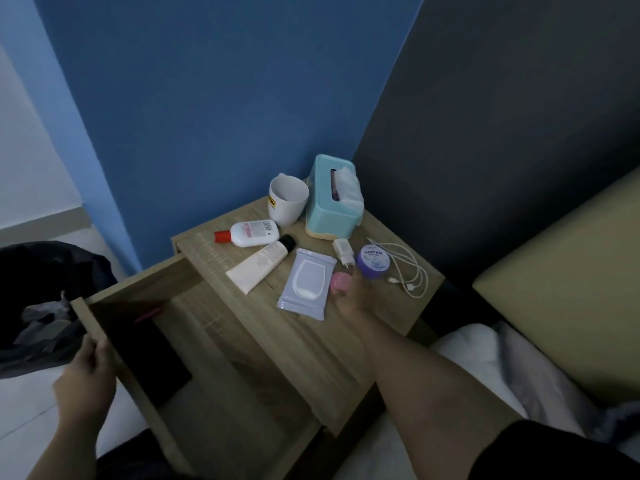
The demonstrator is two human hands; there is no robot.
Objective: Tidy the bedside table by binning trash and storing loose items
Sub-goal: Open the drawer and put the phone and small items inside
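The wooden bedside table [381,323] carries loose items: a white bottle with a red cap [251,233], a cream tube [261,265], a lilac wipes pack [306,284], a pink round item [341,282], a purple jar [374,261], and a white charger with cable [405,268]. My right hand [351,296] reaches over the table and its fingers close on the pink item beside the jar. My left hand [88,365] grips the front edge of the pulled-out drawer [221,372], which holds a dark flat object [152,362].
A white mug [287,200] and a teal tissue box [332,199] stand at the table's back. A black bin bag [38,303] with crumpled trash sits left of the drawer. The bed [485,355] lies at right, a blue wall behind.
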